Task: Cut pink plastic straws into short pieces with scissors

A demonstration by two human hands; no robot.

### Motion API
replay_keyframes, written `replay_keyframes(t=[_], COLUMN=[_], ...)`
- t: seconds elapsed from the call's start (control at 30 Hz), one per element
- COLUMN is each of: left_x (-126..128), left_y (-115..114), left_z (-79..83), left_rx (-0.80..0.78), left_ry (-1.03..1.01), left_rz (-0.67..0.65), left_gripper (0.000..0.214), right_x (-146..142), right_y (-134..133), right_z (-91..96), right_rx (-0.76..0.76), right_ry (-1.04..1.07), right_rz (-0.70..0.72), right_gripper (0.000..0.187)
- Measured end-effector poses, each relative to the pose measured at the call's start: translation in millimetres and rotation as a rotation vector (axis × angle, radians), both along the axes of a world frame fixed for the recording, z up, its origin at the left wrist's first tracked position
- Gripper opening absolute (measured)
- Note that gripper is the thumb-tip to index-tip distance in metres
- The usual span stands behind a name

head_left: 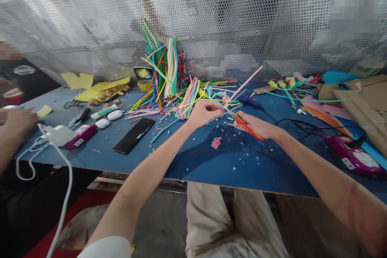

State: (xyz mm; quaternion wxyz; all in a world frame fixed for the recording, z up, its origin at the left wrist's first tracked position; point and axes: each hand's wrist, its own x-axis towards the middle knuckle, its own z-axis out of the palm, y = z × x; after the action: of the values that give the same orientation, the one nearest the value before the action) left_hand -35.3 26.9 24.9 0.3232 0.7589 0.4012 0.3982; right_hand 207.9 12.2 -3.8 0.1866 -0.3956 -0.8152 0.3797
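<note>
My left hand [203, 113] is closed in a pinch on a long pink straw [245, 82] that slants up to the right. My right hand [255, 125] is closed around red-handled scissors [246, 127], whose blades meet the straw near my left fingertips. Both hands hover over the blue table [196, 161]. Small pink cut pieces [216, 142] lie on the table below the hands. A big pile of coloured straws [169, 76] stands and lies just behind my left hand.
A black phone [134, 135], white earbud cases [109, 117] and a charger with cable [59, 135] lie at left, by another person's hand [18, 120]. A purple glue gun [353, 156] with black cord, cardboard [363, 109] and straw flowers [286, 86] sit at right. A perforated metal screen [211, 16] backs the table.
</note>
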Motion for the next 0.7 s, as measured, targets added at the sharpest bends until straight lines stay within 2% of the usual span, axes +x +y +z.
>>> replay_keyframes(t=[0.27,0.43,0.57,0.7], left_x=[0.1,-0.2,-3.9,-9.2], left_y=[3.9,7.8,10.7,12.9], left_z=[-3.6,-8.7,-8.1,-3.0], left_rx=[-0.009,-0.071,-0.049,-0.013], left_ry=[-0.088,-0.17,-0.181,-0.104], left_rz=[-0.037,-0.041,-0.012,-0.028], left_gripper=[0.022,0.028,0.032,0.033], right_x=[-2.5,-8.9,-17.0,-7.8], right_y=[-1.3,-3.3,-2.7,7.6], right_z=[-6.7,-12.3,-11.8,-7.1], right_rx=[0.045,0.158,0.157,0.251], right_ry=[-0.039,-0.043,0.051,0.135], right_rz=[-0.045,-0.109,-0.186,-0.351], right_gripper=[0.029,0.027,0.023,0.022])
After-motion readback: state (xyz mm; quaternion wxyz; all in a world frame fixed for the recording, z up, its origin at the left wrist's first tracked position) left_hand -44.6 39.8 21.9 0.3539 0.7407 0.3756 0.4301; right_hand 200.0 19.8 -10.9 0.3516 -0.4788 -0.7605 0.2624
